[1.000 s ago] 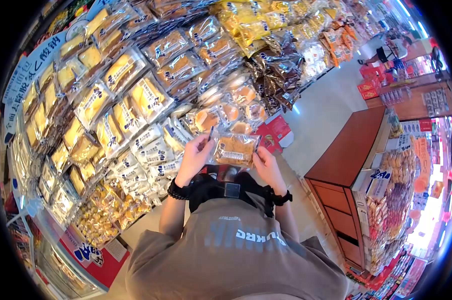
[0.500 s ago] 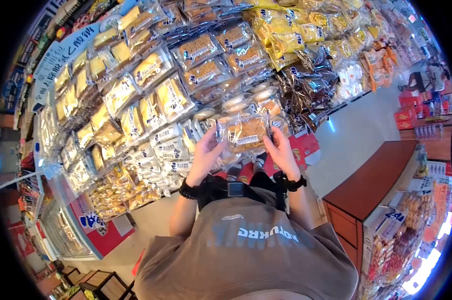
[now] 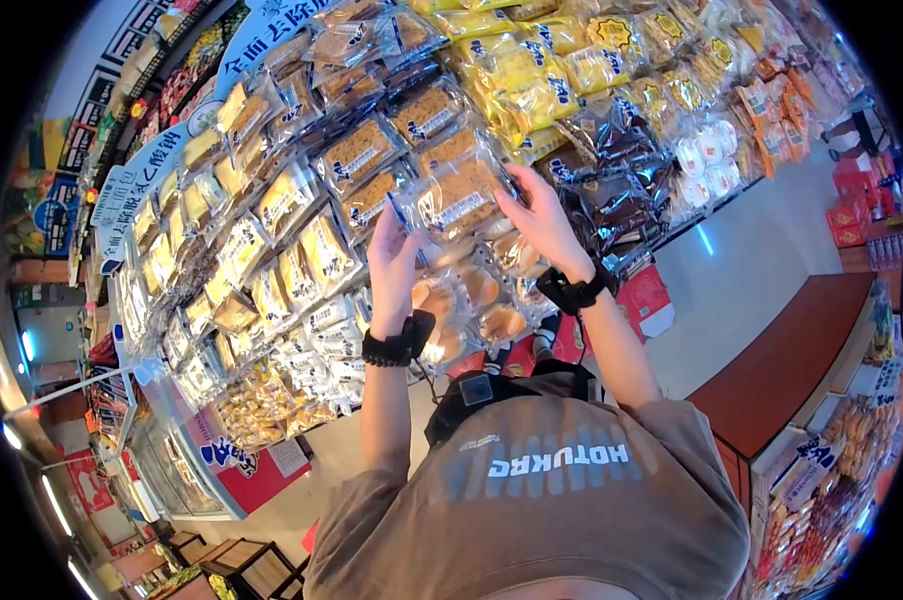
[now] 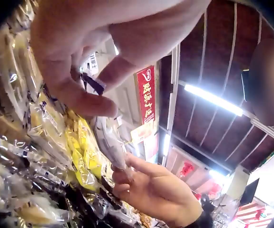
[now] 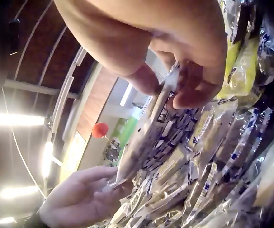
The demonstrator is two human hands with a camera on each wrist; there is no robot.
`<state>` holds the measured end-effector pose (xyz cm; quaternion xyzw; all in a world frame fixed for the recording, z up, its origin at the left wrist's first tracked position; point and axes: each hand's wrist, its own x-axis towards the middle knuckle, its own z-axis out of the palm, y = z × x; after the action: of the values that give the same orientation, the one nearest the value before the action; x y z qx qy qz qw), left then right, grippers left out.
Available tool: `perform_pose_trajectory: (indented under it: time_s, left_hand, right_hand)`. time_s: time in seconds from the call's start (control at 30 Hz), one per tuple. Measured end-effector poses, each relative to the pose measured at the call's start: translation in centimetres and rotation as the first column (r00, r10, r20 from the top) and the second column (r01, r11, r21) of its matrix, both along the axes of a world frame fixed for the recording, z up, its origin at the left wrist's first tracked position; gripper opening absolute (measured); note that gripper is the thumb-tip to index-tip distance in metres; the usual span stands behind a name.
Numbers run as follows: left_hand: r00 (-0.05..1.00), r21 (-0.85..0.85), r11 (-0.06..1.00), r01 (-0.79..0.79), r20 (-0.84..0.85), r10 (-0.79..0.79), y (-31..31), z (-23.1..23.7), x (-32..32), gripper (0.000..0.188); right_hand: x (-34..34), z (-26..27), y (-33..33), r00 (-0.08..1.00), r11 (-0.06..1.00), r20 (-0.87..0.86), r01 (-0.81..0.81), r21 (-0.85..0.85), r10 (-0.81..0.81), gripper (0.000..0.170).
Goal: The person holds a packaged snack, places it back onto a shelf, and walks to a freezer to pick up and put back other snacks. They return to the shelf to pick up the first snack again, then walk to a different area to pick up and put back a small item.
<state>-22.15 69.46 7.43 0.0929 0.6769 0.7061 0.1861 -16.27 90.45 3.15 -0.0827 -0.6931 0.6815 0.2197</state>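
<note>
white label [image 3: 462, 208], unreadable, on cake packet [image 3: 454, 186] between both hands [image 3: 393, 265] [image 3: 546, 222]

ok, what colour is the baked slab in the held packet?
The baked slab is brown; the head view shows it best.

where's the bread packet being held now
The packet is in the head view's upper middle, between left hand and right hand, pictured above round buns.

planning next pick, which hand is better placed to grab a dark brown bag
Probably the right hand: it holds the packaged brown cake by the end nearer the dark brown bags; the left hand holds the opposite end.
</note>
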Motion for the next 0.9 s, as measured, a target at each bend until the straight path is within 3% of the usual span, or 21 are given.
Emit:
perform_pose_trajectory:
  time_s: [0.1,0.13,0.23,0.27,0.37,0.4,0.43,0.47,0.5,0.53,0.57,0.6,0.63,0.7,0.77,0.8,0.83,0.9]
  left_hand:
    - [0.999,-0.024,0.999,-0.036,-0.007,0.036,1.9,0.8,-2.5,0.057]
    - [0.992,0.028,0.998,-0.056,-0.115,0.059,2.6,0.0,-3.7,0.06]
    - [0.988,-0.035,0.992,-0.123,-0.095,0.12,4.1,-0.3,-6.6,0.059]
    - [0.976,-0.023,0.981,-0.194,-0.11,0.19,4.7,-0.4,-7.3,0.056]
    - [0.976,-0.093,0.981,-0.17,-0.157,0.154,5.8,-0.8,-10.1,0.053]
    - [0.974,-0.045,0.986,-0.162,-0.169,0.153,6.6,0.1,-9.9,0.052]
    - [0.962,-0.099,0.975,-0.198,-0.211,0.173,6.6,-0.8,-11.1,0.058]
    - [0.946,-0.164,0.959,-0.23,-0.267,0.181,6.4,-1.8,-12.0,0.058]
    - [0.949,-0.202,0.944,-0.262,-0.233,0.214,6.6,-1.9,-12.5,0.058]
    - [0.975,-0.027,0.982,-0.187,-0.129,0.182,6.1,-5.1,-14.7,0.057]
    - [0.913,-0.073,0.975,-0.21,-0.372,0.168,6.6,-6.4,-15.6,0.058]
    - [0.923,-0.008,0.969,-0.247,-0.307,0.232,8.2,-5.4,-14.4,0.059]
    - [0.919,-0.109,0.982,-0.156,-0.381,0.104,7.7,-5.6,-14.7,0.061]
    - [0.97,-0.337,0.935,-0.11,-0.242,0.026,7.5,-7.0,-15.6,0.061]
    - [0.991,-0.466,0.881,-0.08,-0.131,0.021,8.7,-5.3,-14.6,0.061]
    - [0.987,-0.318,0.94,-0.122,-0.139,0.081,9.2,-5.7,-14.0,0.059]
    - [0.985,-0.348,0.929,-0.121,-0.154,0.071,9.3,-6.0,-14.7,0.058]
    - [0.99,-0.212,0.973,-0.088,-0.123,0.063,9.5,-6.6,-14.9,0.058]
  right_hand:
    - [-3.9,0.4,1.4,0.999,0.999,0.03,0.014,0.038,-0.016,0.036]
    - [-6.1,-1.6,2.1,0.999,0.986,-0.001,0.04,0.163,-0.04,0.043]
    - [-10.3,-2.2,2.7,0.989,0.952,-0.083,0.142,0.27,-0.124,0.044]
    - [-11.3,-2.0,3.0,0.995,0.969,0.006,0.099,0.228,-0.103,0.048]
    - [-13.7,-1.9,2.9,0.987,0.966,-0.015,0.159,0.204,-0.159,0.049]
    - [-14.0,-0.8,2.6,0.991,0.98,0.023,0.13,0.148,-0.135,0.047]
    - [-15.0,-1.1,2.1,0.963,0.924,-0.088,0.27,0.271,-0.255,0.042]
    - [-14.4,0.8,1.6,0.983,0.98,-0.013,0.183,0.078,-0.183,0.042]
    - [-14.7,1.2,2.2,0.999,0.988,0.024,0.033,0.153,-0.037,0.04]
    - [-11.7,5.9,2.2,0.993,0.955,0.005,0.114,0.274,-0.12,0.046]
    - [-13.5,3.4,1.7,0.992,0.986,0.05,0.105,0.13,-0.112,0.055]
    - [-18.2,-2.9,0.5,0.942,0.888,-0.12,0.335,0.315,-0.313,0.068]
    - [-19.1,-3.9,0.1,0.958,0.917,-0.041,0.285,0.279,-0.285,0.074]
    - [-16.3,0.3,1.0,0.949,0.973,0.301,0.023,0.229,-0.093,0.079]
    - [-15.4,2.0,0.0,0.929,0.946,0.35,0.002,0.325,-0.122,0.084]
    - [-16.4,0.7,-0.8,0.928,0.904,0.328,0.02,0.428,-0.176,0.088]
    - [-16.2,1.0,-0.9,0.932,0.895,0.314,0.026,0.445,-0.183,0.088]
    - [-16.3,0.8,-0.8,0.942,0.866,0.281,0.021,0.5,-0.185,0.086]
